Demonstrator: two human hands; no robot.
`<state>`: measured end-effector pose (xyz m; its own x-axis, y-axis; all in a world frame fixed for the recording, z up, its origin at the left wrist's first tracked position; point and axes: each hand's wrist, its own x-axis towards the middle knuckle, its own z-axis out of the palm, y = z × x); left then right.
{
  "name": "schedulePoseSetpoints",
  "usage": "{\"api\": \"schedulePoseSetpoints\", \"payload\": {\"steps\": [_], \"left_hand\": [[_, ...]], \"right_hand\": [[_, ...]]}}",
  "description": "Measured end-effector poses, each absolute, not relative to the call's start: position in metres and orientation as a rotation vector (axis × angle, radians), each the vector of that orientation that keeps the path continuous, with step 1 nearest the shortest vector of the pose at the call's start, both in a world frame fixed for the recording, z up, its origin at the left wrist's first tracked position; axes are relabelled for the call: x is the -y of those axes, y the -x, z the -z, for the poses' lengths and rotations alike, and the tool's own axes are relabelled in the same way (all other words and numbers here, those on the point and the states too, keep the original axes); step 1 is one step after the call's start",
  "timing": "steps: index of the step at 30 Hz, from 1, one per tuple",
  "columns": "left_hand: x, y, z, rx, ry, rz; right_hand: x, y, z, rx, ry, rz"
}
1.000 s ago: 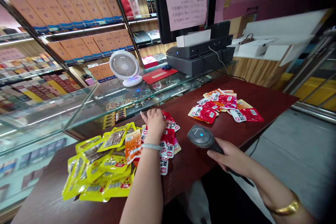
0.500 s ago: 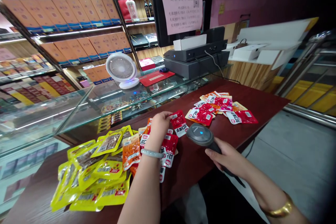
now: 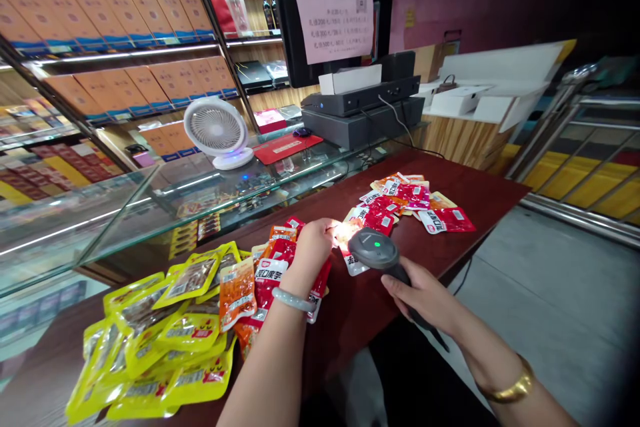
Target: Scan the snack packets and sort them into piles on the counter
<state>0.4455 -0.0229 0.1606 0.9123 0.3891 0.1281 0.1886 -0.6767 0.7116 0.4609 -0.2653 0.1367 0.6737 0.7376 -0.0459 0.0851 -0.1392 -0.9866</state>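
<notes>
My left hand (image 3: 320, 243) pinches the edge of a red-and-white snack packet (image 3: 356, 263) over the dark red tabletop. Bright light from the scanner falls on that packet, and the scanner head covers part of it. In my right hand (image 3: 425, 293) is a grey handheld barcode scanner (image 3: 374, 250), its indicator glowing green, fingers wrapped round the handle. Beneath and left of my left wrist lie red and orange packets (image 3: 237, 292). Farther left is a heap of yellow snack packets (image 3: 193, 330). Beyond the scanner sits another pile of red packets (image 3: 383, 203).
A glass display counter (image 3: 200, 197) borders the table's far side, bearing a white fan (image 3: 217, 130) and a red mat (image 3: 287, 148). Behind the table stand a grey cash drawer (image 3: 360, 123) and a monitor with a paper sign (image 3: 333, 17). Metal railing (image 3: 565, 127) runs at the right.
The packet in my left hand has come under the scanner head and is now brightly lit. The scanner's indicator has turned from blue to green. The view has shifted slightly.
</notes>
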Motion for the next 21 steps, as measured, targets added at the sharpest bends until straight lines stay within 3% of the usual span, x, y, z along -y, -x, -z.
{"api": "schedulePoseSetpoints", "payload": {"steps": [9, 15, 21], "left_hand": [[0.024, -0.442, -0.159, -0.399, -2.499, -0.140], [0.054, -0.428, -0.170, -0.180, -2.953, 0.385], [0.073, -0.446, -0.147, -0.209, -3.005, 0.412]], "right_hand": [[0.270, -0.464, -0.136, 0.688, 1.672, -0.661], [0.278, -0.464, -0.143, 0.692, 1.663, -0.641], [0.286, -0.470, -0.142, 0.670, 1.648, -0.625]]}}
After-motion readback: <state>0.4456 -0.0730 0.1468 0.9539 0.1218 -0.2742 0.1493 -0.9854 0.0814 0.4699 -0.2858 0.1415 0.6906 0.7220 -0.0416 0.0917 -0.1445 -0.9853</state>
